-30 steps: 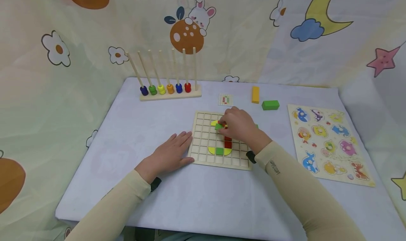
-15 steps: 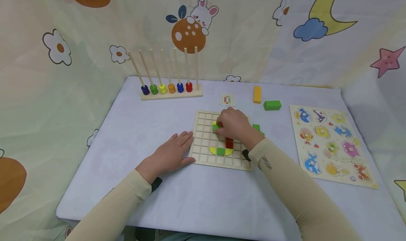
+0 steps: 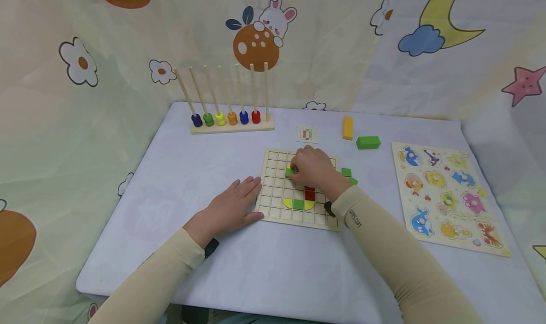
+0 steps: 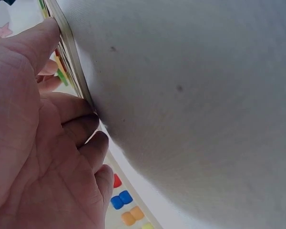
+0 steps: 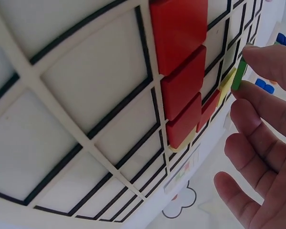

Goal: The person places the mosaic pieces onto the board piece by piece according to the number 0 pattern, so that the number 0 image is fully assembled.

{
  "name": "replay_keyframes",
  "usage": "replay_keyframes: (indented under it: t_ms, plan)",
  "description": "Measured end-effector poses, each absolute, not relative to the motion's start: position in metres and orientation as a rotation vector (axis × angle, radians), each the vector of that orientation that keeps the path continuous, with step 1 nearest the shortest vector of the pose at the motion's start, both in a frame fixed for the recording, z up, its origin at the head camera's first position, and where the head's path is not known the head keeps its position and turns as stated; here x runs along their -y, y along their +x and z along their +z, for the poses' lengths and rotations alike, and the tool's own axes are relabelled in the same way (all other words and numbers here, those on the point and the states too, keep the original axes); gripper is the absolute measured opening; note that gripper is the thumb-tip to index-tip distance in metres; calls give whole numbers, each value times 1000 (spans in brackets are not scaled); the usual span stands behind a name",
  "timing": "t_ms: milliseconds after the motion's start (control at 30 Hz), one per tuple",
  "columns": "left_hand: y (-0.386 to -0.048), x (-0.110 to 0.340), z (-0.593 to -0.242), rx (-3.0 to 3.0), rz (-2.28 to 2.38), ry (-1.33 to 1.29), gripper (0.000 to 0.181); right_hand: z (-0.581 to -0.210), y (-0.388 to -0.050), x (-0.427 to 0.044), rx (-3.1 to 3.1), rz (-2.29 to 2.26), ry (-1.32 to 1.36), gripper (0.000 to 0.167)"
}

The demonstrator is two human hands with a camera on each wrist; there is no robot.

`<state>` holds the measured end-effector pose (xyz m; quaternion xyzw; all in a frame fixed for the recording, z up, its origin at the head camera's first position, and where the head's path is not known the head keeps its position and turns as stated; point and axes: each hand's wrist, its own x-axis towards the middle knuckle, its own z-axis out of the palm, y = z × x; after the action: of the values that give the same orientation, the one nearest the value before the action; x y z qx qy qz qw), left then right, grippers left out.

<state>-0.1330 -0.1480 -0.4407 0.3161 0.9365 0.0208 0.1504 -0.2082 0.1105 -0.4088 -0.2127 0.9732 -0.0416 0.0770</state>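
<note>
My right hand [image 3: 317, 170] is over the upper part of a wooden grid board [image 3: 273, 191], pinching a small green square tile [image 5: 239, 75] between thumb and forefinger. In the right wrist view the tile is held on edge beside a yellow piece [image 5: 227, 87]; red tiles [image 5: 178, 36] run in a column nearby. Toward the board's near side, a green tile [image 3: 298, 204] sits between two yellow rounded pieces [image 3: 287, 203]. My left hand [image 3: 226, 205] lies flat on the table, its fingertips and thumb touching the board's left edge. The right hand hides part of the board's pattern.
Loose green tiles [image 3: 346, 172] lie just right of the board. Behind it are a small pattern card [image 3: 307, 134], a yellow block [image 3: 348, 128] and a green block [image 3: 368, 142]. A peg bead rack [image 3: 232, 129] stands back left; an animal puzzle board [image 3: 452, 196] lies right.
My right hand has shifted a little left over the board, carrying the green tile with it. The left hand stays at the board's edge. The head view has turned slightly.
</note>
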Motion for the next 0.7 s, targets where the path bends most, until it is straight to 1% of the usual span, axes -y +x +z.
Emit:
replay_keyframes:
  t_ms: [700]
  plan:
    - [-134,148,-444,-2696,63,903,90,-414,-207,-113,-2945,-126,-645,19]
